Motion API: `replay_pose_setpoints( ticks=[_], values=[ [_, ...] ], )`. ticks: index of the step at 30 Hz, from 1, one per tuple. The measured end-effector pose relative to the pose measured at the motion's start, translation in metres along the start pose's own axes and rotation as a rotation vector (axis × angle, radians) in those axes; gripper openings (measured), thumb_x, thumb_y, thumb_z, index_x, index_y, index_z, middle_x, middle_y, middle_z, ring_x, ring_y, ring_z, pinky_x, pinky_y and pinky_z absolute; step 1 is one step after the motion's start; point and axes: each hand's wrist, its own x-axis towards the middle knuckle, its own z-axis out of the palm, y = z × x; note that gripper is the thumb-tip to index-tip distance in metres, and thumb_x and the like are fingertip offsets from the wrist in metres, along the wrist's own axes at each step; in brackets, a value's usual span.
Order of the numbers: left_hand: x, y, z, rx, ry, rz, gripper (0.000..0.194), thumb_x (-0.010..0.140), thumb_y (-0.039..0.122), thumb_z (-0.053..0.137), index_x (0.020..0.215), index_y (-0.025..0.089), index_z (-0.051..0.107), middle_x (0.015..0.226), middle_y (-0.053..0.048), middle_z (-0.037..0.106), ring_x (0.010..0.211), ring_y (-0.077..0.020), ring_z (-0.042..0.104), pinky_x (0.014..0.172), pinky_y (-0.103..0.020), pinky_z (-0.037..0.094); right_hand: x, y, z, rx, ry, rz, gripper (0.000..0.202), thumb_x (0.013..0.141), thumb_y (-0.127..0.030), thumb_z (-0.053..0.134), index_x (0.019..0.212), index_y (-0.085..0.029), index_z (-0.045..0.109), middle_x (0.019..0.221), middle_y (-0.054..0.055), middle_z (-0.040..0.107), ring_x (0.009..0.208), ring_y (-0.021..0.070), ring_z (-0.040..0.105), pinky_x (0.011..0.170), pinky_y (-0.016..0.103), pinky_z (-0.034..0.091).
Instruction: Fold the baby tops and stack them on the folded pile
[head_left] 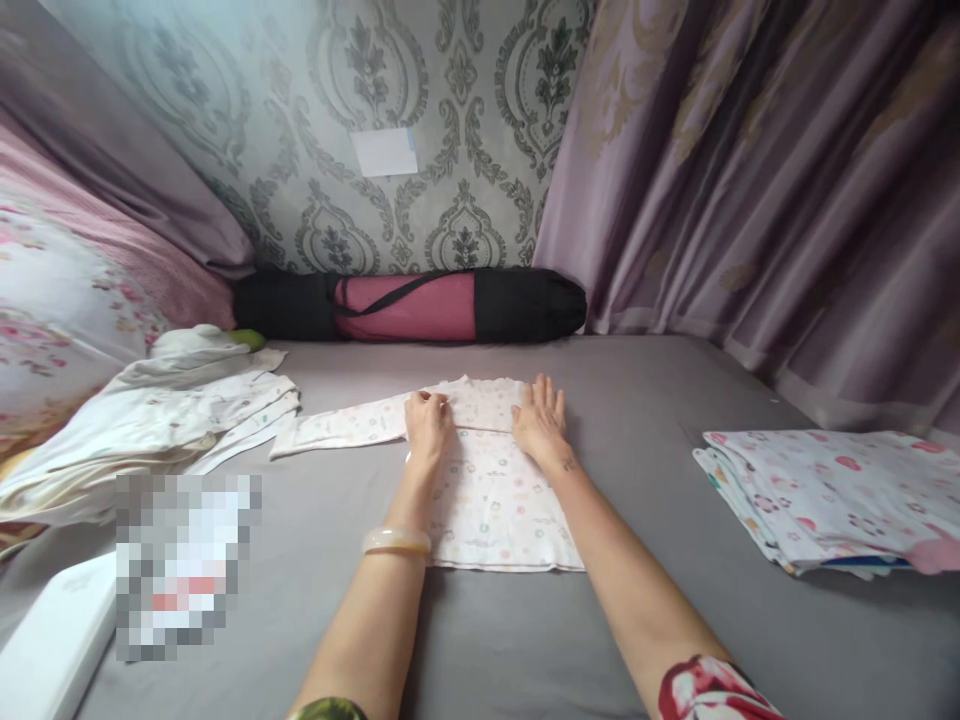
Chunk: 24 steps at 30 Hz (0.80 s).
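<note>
A small white long-sleeved shirt [499,500] with a pale pastel print lies spread on the grey bed sheet in front of me. One sleeve [337,425] stretches out to the left, while a sleeve-like strip lies across the chest, its lower edge showing as a line between my hands. My left hand [429,425], with a pale bangle on its wrist, is closed at the left end of this strip, fingers pinched on the cloth. My right hand [541,420] rests flat on the shirt's right shoulder edge, fingers spread.
Left, a heap of light clothes [172,410] lies beside a floral pillow [60,290]; nearer are a white box [60,640] and a blurred-out item [184,570]. Folded printed cloths [840,495] lie right. A black and pink rolled bag [409,305] lies along the wall, between curtains [675,180].
</note>
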Motion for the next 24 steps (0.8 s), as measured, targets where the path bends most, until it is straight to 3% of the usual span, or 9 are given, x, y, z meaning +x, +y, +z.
replay_pose_setpoints(
  ticks=[3, 7, 17, 21, 24],
  values=[
    [-0.004, 0.006, -0.004, 0.057, -0.092, 0.076, 0.027, 0.091, 0.034, 0.05, 0.108, 0.023, 0.068, 0.125, -0.012, 0.056, 0.114, -0.0319, 0.045, 0.095, -0.044, 0.038, -0.006, -0.012, 0.001, 0.106, -0.072, -0.119, 0.061, 0.101, -0.042, 0.024, 0.154, -0.012, 0.024, 0.163, 0.016, 0.01, 0.149, 0.0287, 0.005, 0.118, 0.045, 0.005],
    [-0.01, 0.011, -0.008, 0.119, -0.194, 0.116, 0.026, 0.091, 0.04, 0.051, 0.11, 0.026, 0.063, 0.129, -0.009, 0.057, 0.119, -0.033, 0.04, 0.095, -0.047, 0.034, -0.01, -0.019, 0.009, 0.124, -0.148, -0.107, 0.064, 0.101, -0.048, 0.021, 0.155, -0.015, 0.023, 0.163, 0.014, 0.01, 0.149, 0.0298, 0.005, 0.118, 0.051, 0.002],
    [-0.015, 0.013, -0.02, 0.192, -0.23, 0.004, 0.026, 0.092, 0.036, 0.044, 0.095, 0.02, 0.064, 0.124, -0.015, 0.058, 0.118, -0.0359, 0.043, 0.094, -0.052, 0.033, -0.008, -0.018, 0.015, 0.076, -0.125, -0.099, 0.064, 0.1, -0.048, 0.018, 0.155, -0.014, 0.021, 0.163, 0.013, 0.01, 0.149, 0.0289, 0.005, 0.117, 0.053, 0.001],
    [-0.011, 0.006, -0.033, 0.137, -0.319, -0.041, 0.021, 0.088, 0.034, 0.048, 0.091, 0.02, 0.064, 0.125, -0.013, 0.059, 0.122, -0.0355, 0.044, 0.096, -0.052, 0.035, -0.008, -0.021, 0.013, 0.07, -0.142, -0.08, 0.063, 0.1, -0.047, 0.018, 0.155, -0.016, 0.021, 0.163, 0.011, 0.01, 0.149, 0.0278, 0.004, 0.117, 0.052, 0.0],
    [-0.01, -0.005, -0.047, 0.099, -0.292, -0.11, 0.023, 0.085, 0.035, 0.053, 0.1, 0.021, 0.064, 0.125, -0.015, 0.061, 0.124, -0.0365, 0.046, 0.097, -0.052, 0.037, -0.007, -0.022, 0.01, 0.068, -0.181, -0.062, 0.064, 0.1, -0.048, 0.018, 0.156, -0.017, 0.018, 0.164, 0.01, 0.006, 0.15, 0.0267, 0.002, 0.117, 0.052, 0.0]
  ],
)
